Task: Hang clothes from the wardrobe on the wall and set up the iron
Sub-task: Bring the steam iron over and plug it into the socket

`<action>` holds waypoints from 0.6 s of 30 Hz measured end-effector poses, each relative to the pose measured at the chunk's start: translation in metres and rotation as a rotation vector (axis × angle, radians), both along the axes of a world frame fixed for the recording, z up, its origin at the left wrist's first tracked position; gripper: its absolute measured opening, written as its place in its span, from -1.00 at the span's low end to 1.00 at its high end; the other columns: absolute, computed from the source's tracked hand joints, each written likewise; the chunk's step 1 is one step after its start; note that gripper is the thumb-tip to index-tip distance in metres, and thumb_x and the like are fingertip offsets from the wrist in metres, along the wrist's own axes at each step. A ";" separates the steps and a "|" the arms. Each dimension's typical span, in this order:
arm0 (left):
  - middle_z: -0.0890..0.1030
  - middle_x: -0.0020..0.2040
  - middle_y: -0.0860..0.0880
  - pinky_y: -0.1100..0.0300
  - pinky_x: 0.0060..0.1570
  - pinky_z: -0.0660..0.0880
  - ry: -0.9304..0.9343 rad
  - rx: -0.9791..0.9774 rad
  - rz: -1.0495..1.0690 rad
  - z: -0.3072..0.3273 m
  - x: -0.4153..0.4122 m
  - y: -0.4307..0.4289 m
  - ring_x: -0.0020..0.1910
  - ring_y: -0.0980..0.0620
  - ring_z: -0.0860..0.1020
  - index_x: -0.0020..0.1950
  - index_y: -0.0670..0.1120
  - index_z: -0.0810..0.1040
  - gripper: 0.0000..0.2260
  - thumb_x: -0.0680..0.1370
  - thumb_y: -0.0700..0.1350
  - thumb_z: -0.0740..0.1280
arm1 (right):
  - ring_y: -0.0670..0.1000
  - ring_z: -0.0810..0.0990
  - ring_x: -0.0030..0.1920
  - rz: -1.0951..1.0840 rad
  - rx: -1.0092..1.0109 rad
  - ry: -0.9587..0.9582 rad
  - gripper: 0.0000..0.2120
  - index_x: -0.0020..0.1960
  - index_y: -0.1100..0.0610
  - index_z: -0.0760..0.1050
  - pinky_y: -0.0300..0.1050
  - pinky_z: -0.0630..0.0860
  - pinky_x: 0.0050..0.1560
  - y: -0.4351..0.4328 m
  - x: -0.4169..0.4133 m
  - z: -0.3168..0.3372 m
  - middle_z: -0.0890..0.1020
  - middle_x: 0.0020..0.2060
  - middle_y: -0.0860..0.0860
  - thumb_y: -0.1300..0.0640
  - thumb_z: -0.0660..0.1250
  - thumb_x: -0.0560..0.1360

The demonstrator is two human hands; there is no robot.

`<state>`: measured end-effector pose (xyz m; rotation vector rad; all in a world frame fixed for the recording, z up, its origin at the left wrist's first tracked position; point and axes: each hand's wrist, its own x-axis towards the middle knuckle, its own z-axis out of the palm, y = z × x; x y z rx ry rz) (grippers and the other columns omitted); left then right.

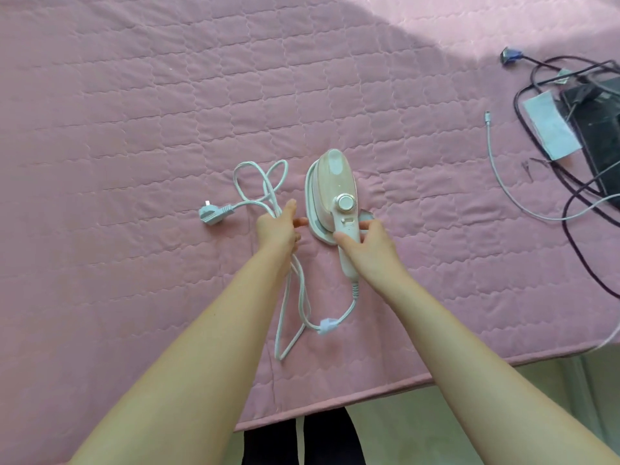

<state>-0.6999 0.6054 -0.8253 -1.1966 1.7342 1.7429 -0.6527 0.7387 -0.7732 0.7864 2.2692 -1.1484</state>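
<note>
A small white and pale pink handheld iron [330, 193] lies on the pink quilted bed cover [134, 112], its round dial facing up. My right hand [365, 245] is closed around the iron's white handle just below the dial. The iron's white cord [295, 317] loops across the cover to its plug [211, 213], which lies at the left. My left hand [278, 226] rests over the cord strands beside the iron, fingers partly curled around them. No clothes are in view.
At the right edge of the bed lie a black device [600, 129], tangled dark cables [577, 209], a thin white cable [503, 182] and a white paper [550, 125]. The bed's front edge [335, 397] runs diagonally, with pale floor below it.
</note>
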 end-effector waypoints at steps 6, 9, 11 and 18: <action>0.66 -0.28 -0.08 0.16 -0.25 0.57 0.079 -0.160 -0.008 -0.023 -0.010 0.007 -0.40 0.02 0.60 -0.11 -0.21 0.57 -0.73 0.56 0.01 0.29 | 0.11 0.67 -0.22 -0.152 -0.205 -0.085 -0.70 -0.16 0.07 0.50 -0.03 0.59 -0.08 -0.002 -0.016 -0.017 0.65 -0.25 0.05 -0.10 0.47 0.28; 0.67 -0.30 -0.07 -0.02 -0.01 0.59 0.101 -0.188 0.018 -0.037 -0.014 0.009 -0.20 -0.10 0.66 -0.27 -0.08 0.53 -0.76 0.50 0.04 0.28 | 0.09 0.65 -0.35 -0.191 -0.257 -0.086 -0.75 -0.15 0.13 0.54 0.00 0.60 -0.15 -0.001 -0.017 -0.021 0.64 -0.33 0.08 -0.02 0.46 0.33; 0.66 -0.33 -0.05 -0.06 0.02 0.58 0.099 -0.176 0.048 -0.048 -0.016 0.011 -0.16 -0.13 0.66 -0.32 -0.07 0.52 -0.75 0.42 0.08 0.25 | 0.10 0.63 -0.35 -0.201 -0.214 -0.037 -0.63 -0.08 0.16 0.51 0.09 0.61 -0.12 -0.003 -0.016 -0.024 0.63 -0.31 0.08 -0.07 0.43 0.27; 0.69 -0.14 -0.19 -0.08 -0.02 0.60 0.045 -0.034 0.057 -0.039 -0.019 0.027 -0.11 -0.17 0.67 -0.22 -0.10 0.49 -0.88 0.45 -0.07 0.30 | 0.07 0.55 -0.08 -0.078 -0.001 0.038 -0.45 0.07 0.15 0.46 -0.15 0.34 -0.25 -0.003 -0.014 -0.031 0.59 -0.07 0.02 -0.15 0.47 0.22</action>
